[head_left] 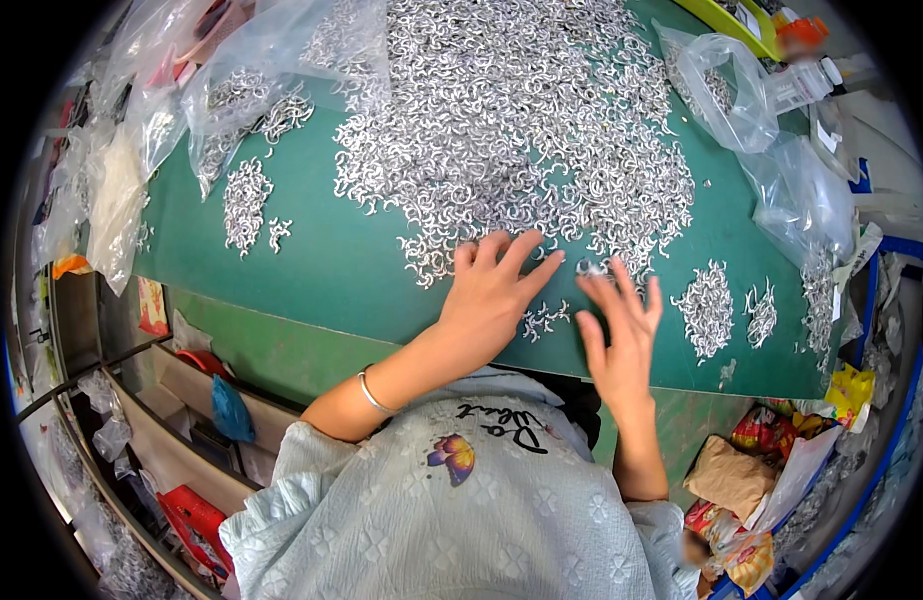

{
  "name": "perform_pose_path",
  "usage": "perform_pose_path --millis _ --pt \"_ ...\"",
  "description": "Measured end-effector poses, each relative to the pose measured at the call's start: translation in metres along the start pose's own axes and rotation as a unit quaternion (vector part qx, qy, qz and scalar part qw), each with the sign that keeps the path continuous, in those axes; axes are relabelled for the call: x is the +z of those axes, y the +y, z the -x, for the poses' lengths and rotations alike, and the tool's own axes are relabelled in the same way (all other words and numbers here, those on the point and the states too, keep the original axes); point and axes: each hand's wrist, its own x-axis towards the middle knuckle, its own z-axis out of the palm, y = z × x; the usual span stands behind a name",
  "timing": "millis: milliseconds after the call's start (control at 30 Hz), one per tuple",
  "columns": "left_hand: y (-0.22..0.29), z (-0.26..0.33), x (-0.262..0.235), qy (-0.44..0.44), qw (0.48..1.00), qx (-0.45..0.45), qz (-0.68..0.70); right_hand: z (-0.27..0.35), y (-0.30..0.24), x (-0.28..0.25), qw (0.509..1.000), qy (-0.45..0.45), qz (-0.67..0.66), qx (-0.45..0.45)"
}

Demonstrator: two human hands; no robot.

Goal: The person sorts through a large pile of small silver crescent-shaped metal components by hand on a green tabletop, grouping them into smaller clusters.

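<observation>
A large heap of small silvery curved metal pieces (481,130) spreads over the green tabletop (311,280). My left hand (496,290), with a bangle at the wrist, lies at the heap's near edge. Its fingers are apart and their tips touch the pieces. Close by on the right is my right hand (621,325), fingers stretched and spread, the tips smeared by motion. A small silvery piece shows beside its fingertips; whether they touch it I cannot tell. Between the hands, nearer to me, lies a small cluster of pieces (544,320).
Smaller piles sit at the right (705,312) and left (246,205). Clear plastic bags (801,195) lie along the right side; more bags (126,190) crowd the left. A bottle (806,85) stands at the far right. Below left is a divided drawer unit (161,420); wrappers (741,470) fill the lower right.
</observation>
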Motion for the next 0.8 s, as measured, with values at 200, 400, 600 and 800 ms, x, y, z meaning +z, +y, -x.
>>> perform_pose_path --millis 200,400,600,800 --pt "0.006 0.005 -0.003 -0.033 0.999 -0.003 0.001 -0.003 0.006 0.001 0.997 0.063 -0.021 0.041" --pt "0.008 0.026 -0.012 -0.053 0.997 0.006 0.058 0.002 -0.002 0.004 1.0 0.01 -0.02 0.018" --pt "0.02 0.018 -0.005 -0.056 0.995 0.049 0.065 -0.013 0.003 0.007 0.999 0.038 0.004 0.023" --pt "0.02 0.022 -0.005 -0.054 0.993 0.043 0.093 0.0 -0.005 0.003 0.999 -0.001 -0.031 0.014"
